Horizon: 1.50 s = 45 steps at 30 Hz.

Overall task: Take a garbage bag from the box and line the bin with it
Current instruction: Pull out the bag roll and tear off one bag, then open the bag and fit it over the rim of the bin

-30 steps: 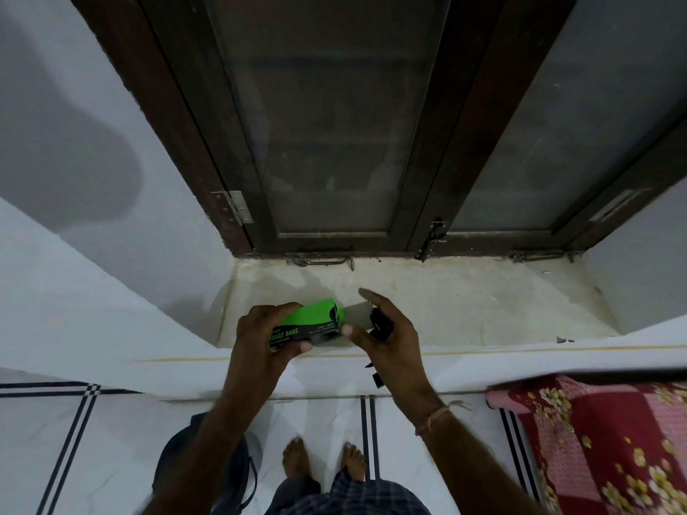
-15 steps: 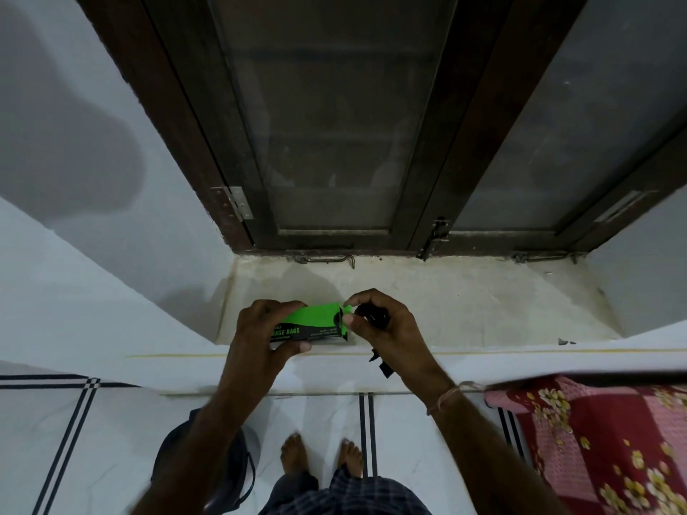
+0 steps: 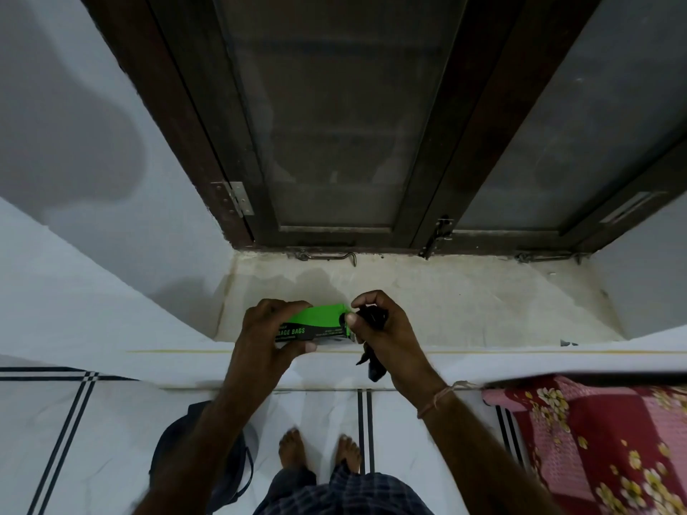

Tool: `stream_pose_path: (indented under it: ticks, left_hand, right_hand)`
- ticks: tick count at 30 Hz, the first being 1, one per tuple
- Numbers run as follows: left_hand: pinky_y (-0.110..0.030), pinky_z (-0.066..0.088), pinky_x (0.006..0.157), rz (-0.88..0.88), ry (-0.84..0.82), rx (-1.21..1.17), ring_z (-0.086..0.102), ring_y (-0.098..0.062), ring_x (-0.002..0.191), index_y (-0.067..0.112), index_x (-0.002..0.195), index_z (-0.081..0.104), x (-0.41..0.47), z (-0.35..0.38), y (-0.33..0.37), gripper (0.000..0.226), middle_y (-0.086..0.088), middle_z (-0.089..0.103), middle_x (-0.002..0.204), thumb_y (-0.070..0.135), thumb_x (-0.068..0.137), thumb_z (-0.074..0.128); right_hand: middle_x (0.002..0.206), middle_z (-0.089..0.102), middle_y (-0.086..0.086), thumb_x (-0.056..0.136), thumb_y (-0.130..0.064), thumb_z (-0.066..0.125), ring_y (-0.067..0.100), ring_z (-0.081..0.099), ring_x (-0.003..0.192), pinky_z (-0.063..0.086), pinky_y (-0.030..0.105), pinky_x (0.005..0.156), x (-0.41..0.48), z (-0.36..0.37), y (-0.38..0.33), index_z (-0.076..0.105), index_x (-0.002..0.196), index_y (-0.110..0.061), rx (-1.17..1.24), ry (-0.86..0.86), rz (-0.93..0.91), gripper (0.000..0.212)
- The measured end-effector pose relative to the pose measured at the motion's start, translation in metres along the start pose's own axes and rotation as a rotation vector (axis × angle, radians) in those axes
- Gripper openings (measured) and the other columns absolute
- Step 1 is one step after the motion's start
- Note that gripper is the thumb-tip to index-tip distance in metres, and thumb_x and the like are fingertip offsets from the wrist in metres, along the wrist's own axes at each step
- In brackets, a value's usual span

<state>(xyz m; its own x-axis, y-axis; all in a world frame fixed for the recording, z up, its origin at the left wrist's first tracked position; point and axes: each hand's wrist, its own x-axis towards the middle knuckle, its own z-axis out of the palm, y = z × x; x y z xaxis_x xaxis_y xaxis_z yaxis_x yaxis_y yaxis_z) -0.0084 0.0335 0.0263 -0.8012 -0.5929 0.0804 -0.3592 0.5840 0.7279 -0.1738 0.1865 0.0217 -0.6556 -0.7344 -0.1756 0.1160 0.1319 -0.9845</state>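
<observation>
1. Here my left hand [image 3: 267, 340] grips the green garbage bag box [image 3: 316, 323], fingers over the top, thumb under, holding it above the window ledge [image 3: 464, 302].
2. My right hand [image 3: 383, 328] is clenched on a black garbage bag [image 3: 373, 366] right at the box's right end; the bag's tail hangs below my palm.
3. Dark bin [image 3: 223, 459] sits on the floor by my left foot, partly hidden by my left arm, no liner visible.
4. Floral bedspread [image 3: 594, 440] lies to the right.

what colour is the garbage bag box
Bright green top, black side with green lettering, on the box; head view.
</observation>
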Motion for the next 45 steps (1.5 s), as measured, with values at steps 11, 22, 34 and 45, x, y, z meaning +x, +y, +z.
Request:
stream_pose_path:
  ticks: [11,22,34,45]
  left_hand:
    - [-0.028,0.048,0.080,-0.066,0.028,0.110,0.049,-0.021,0.113,0.021,0.133,0.066,0.015,0.011,-0.008,0.059,-0.002,0.060,0.120,0.026,0.079,0.086]
    - [-0.040,0.056,0.082,-0.124,0.022,0.234,0.050,-0.029,0.120,0.022,0.138,0.063,0.045,0.020,-0.028,0.062,-0.006,0.061,0.119,0.030,0.081,0.083]
    - [-0.038,0.057,0.078,-0.211,0.192,-0.109,0.065,-0.020,0.102,0.019,0.114,0.063,-0.030,0.017,0.010,0.028,-0.001,0.068,0.111,0.033,0.092,0.074]
    - [-0.045,0.062,0.079,-0.666,-0.017,-0.957,0.076,-0.038,0.088,-0.001,0.114,0.067,-0.143,-0.040,-0.011,0.035,-0.023,0.076,0.098,0.030,0.098,0.065]
  right_hand:
    - [0.073,0.064,0.005,0.093,-0.013,0.073,0.011,0.058,0.059,0.051,0.028,0.058,0.019,0.019,0.021,0.064,0.106,0.004,0.082,0.107,0.135,0.024]
    - [0.099,0.077,-0.001,0.084,-0.035,0.081,0.013,0.070,0.087,0.055,0.016,0.069,0.051,0.034,0.036,0.074,0.105,-0.019,-0.208,0.197,0.178,0.028]
    - [0.073,0.060,0.019,0.103,-0.035,0.055,0.012,0.060,0.051,0.053,0.036,0.048,-0.019,0.053,0.004,0.062,0.103,-0.005,-0.089,0.133,0.083,0.031]
    - [0.123,0.068,0.025,0.104,-0.057,0.032,0.035,0.072,0.104,0.061,0.033,0.067,-0.097,0.169,-0.007,0.068,0.120,-0.006,0.178,-0.216,0.421,0.065]
